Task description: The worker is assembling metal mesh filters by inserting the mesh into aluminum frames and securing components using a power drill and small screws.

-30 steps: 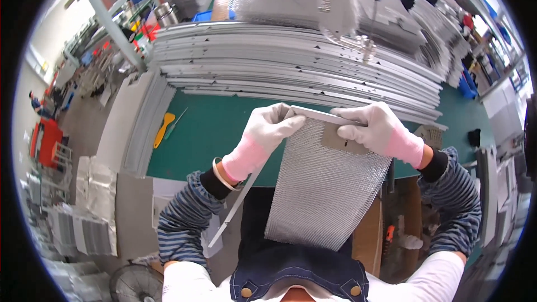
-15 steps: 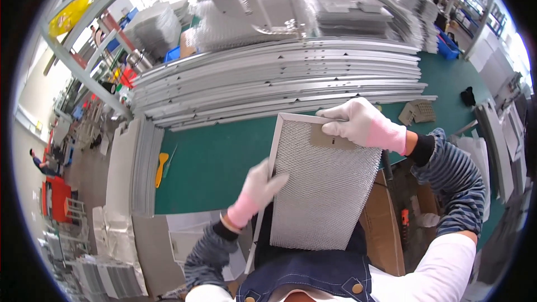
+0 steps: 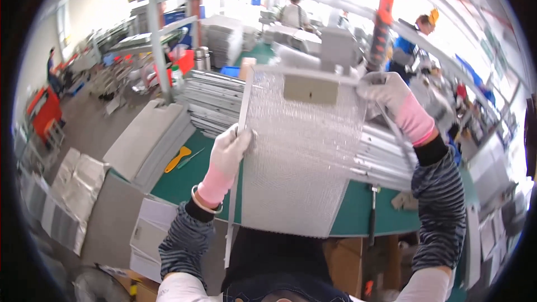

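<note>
A silvery metal mesh filter panel (image 3: 296, 190) is raised upright in front of me, above the green table. Near its top edge sits a small grey-beige plate (image 3: 310, 90). My left hand (image 3: 225, 154), in a white and pink glove, has its fingers closed round the light metal strip along the panel's left edge. At the top right corner, my gloved right hand (image 3: 394, 100) grips the frame with bent fingers. A thin metal strip (image 3: 400, 140) slants down from beneath that hand; whether it is joined to the panel I cannot tell.
Long metal strips (image 3: 212, 103) lie stacked behind the panel. An orange scraper (image 3: 178, 159) is on the green table (image 3: 210, 187) beside stacked grey panels (image 3: 142, 140). An orange-topped tool (image 3: 384, 14) hangs at upper right. A cardboard box (image 3: 344, 265) stands below the table edge.
The panel has been lifted higher and away from my lap. My left hand has closed on its left edge, and my right hand has shifted to the top right corner. My view has tilted up.
</note>
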Motion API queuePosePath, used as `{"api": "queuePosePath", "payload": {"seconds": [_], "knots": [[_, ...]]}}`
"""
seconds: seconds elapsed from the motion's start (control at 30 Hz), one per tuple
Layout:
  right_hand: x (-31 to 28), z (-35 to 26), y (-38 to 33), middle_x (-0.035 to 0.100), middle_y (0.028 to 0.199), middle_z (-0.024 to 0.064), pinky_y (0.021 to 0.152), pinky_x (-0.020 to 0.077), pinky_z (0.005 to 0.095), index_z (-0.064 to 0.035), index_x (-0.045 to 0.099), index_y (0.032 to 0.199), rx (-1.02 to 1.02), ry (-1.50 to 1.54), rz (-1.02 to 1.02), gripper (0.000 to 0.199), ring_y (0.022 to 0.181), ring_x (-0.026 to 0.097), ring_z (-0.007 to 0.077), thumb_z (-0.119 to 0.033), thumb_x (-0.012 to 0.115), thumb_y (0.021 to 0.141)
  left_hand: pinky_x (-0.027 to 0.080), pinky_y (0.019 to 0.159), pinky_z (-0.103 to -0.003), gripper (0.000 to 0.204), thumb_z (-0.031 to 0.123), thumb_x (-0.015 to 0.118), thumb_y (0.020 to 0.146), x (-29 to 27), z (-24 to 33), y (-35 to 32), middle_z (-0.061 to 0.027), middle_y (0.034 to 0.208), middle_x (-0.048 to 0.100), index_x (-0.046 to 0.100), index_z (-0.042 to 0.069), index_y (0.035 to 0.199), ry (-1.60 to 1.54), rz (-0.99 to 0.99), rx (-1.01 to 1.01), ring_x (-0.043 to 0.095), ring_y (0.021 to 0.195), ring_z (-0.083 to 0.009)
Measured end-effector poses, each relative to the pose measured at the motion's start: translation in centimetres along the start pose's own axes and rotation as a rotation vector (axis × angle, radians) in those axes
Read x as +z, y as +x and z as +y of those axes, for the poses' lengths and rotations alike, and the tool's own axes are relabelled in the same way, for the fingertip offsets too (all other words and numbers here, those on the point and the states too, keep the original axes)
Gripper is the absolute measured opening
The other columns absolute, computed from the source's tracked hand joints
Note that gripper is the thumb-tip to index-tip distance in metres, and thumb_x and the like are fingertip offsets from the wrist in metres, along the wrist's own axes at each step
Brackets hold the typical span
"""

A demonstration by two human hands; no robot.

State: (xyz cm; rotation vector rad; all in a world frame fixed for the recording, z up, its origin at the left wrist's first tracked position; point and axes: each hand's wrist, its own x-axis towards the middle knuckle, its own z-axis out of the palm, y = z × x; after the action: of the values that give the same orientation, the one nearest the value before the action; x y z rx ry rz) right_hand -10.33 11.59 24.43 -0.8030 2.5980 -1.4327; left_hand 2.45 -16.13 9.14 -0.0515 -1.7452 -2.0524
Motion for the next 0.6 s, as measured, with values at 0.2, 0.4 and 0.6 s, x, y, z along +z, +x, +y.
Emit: {"api": "queuePosePath", "payload": {"seconds": [0.2,0.4,0.6], "knots": [[6.8,-7.5,4.8,0.062,0.089,-0.0009,0.071,0.0478,0.023,0.0044,0.061,0.11,-0.247,0.168,-0.057,0.031,0.074,0.056,0.0056,-0.02,0.065,0.092,0.044,0.077,-0.022,0.029,0.022,0.056,0.098,-5.5,2.7,3.1,0.0023,0.097,0.062,0.059,0.0,0.117,-0.246,0.222,0.194,0.056,0.084,-0.0053],[10.4,-7.8,-0.4,0.055,0.078,-0.0026,0.068,0.0442,0.0265,0.0028,0.063,0.103,-0.397,-0.042,-0.179,0.028,0.073,0.05,0.0075,-0.023,0.062,0.093,0.045,0.089,-0.027,0.036,0.028,0.054,0.099,-10.7,2.7,3.8,-0.0041,0.109,0.065,0.058,-0.002,0.119,-0.594,0.366,0.447,0.06,0.096,-0.0129],[6.9,-5.1,-2.5,0.052,0.077,-0.0043,0.066,0.0413,0.0252,0.003,0.059,0.096,-0.149,0.019,-0.433,0.021,0.072,0.046,0.0059,-0.018,0.059,0.093,0.041,0.101,-0.035,0.04,0.025,0.046,0.102,-3.8,-0.8,-3.7,-0.0109,0.128,0.055,0.049,-0.003,0.13,-0.547,0.548,0.265,0.053,0.115,-0.0199]]}}
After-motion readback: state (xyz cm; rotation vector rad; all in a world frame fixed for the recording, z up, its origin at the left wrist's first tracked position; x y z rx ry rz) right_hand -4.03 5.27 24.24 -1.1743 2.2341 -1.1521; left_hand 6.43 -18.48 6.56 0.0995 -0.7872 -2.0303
